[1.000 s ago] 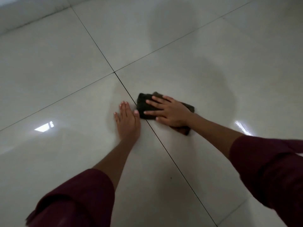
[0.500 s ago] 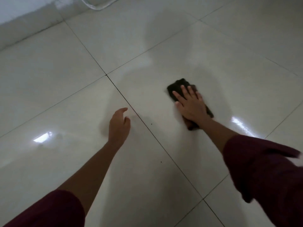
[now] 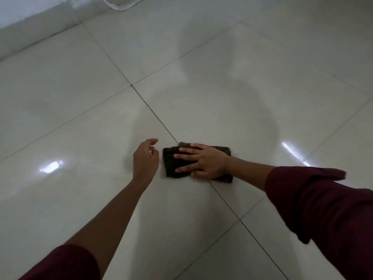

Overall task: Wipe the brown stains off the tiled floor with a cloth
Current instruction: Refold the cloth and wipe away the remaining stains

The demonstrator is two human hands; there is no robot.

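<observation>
Head view: right hand (image 3: 203, 161) presses flat, fingers (image 3: 184, 150) spread straight, on the dark folded cloth (image 3: 171, 164) lying across a grout line of the tiled floor (image 3: 80, 98). Left hand (image 3: 145, 161) hovers just beside it, fingers loosely curled, holding nothing.

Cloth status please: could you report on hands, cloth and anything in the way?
Right hand flat on cloth, pressing it to the floor across a grout line. Left hand beside it, loosely curled, holding nothing. Nothing blocking.
</observation>
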